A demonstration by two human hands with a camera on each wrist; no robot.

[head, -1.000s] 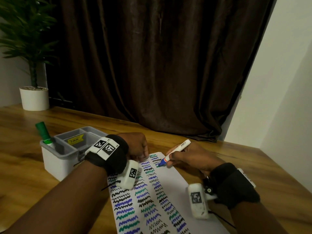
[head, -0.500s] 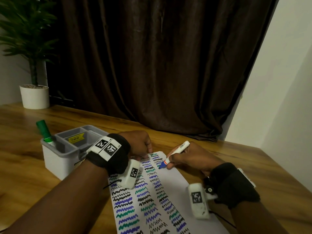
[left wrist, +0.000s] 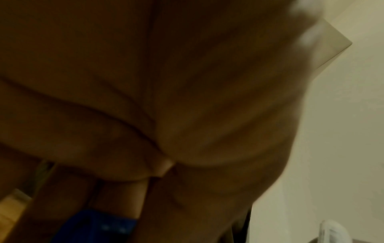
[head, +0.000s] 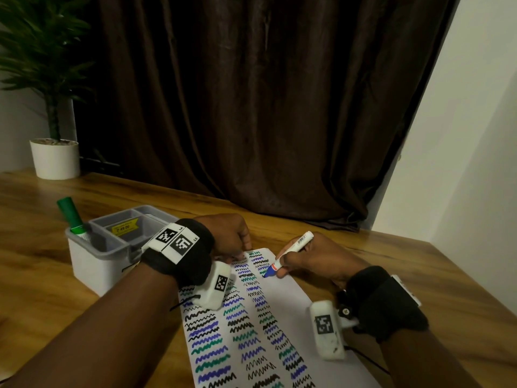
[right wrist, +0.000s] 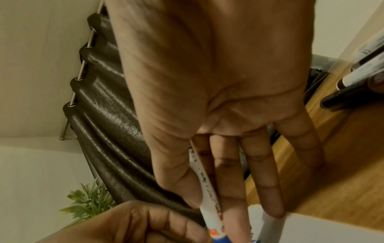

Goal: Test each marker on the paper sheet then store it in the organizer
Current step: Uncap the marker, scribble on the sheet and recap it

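The right hand (head: 316,261) pinches a white-barrelled blue marker (head: 289,252) between thumb and fingers close to its writing end; in the right wrist view the thumb and a finger (right wrist: 232,189) close on the barrel (right wrist: 207,194) while the other fingers lie straighter alongside. The marker's long axis runs on a slant, blue nib low and toward the person's left, touching the paper sheet (head: 307,317) near its far end beside the right-hand column of squiggles, and its blunt white rear end up and away to the right. The left hand (head: 226,236) is curled at the far left corner of the sheet with its fingertips down on the paper; the left wrist view shows something blue (left wrist: 93,228) under the curled fingers, too blurred to identify, so whether the hand grips it cannot be told. The sheet lies lengthwise on the wooden table (head: 33,289), covered in rows of black, blue and green wavy lines. To the left of the left wrist stands a white organizer (head: 92,264) with a grey compartment insert; a green-capped marker (head: 70,215) stands tilted in its left-hand compartment, cap up and leaning left. Black markers (right wrist: 353,78) lie on the table past the right hand.
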